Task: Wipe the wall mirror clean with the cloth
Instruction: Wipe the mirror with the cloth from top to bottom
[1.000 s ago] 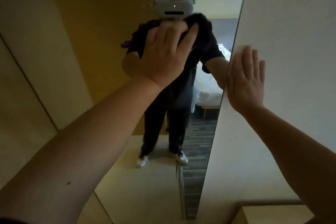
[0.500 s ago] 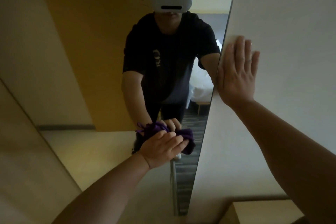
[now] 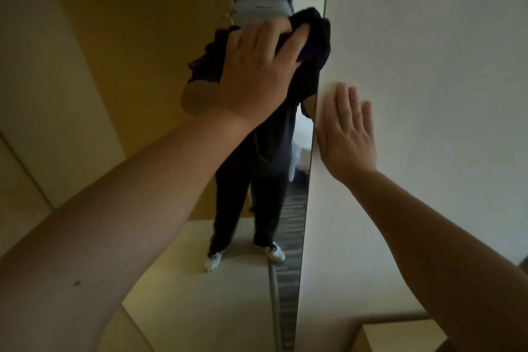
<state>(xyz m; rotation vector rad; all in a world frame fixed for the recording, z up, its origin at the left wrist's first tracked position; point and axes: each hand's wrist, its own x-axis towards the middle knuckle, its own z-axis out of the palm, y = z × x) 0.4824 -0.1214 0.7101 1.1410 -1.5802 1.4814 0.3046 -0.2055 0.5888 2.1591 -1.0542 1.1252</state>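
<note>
The tall wall mirror (image 3: 160, 37) fills the left and middle of the head view, its right edge running down beside the white wall. My left hand (image 3: 257, 74) presses a dark purple cloth (image 3: 314, 37) flat against the upper part of the glass, close to the mirror's right edge. The cloth bulges out above and to the right of my fingers. My right hand (image 3: 347, 131) lies flat with fingers spread on the white wall (image 3: 428, 66), just right of the mirror's edge and lower than the cloth. The glass reflects a person in dark clothes wearing a headset.
A light wooden furniture corner (image 3: 400, 336) juts in at the bottom right, below my right forearm. Pale wood panelling (image 3: 34, 123) borders the mirror on the left. The reflection shows a bed and striped carpet behind me.
My left hand has swept the cloth from low on the glass back up to the top, near the right edge. The view tilted, so my right hand sits lower in frame, still flat on the wall.
</note>
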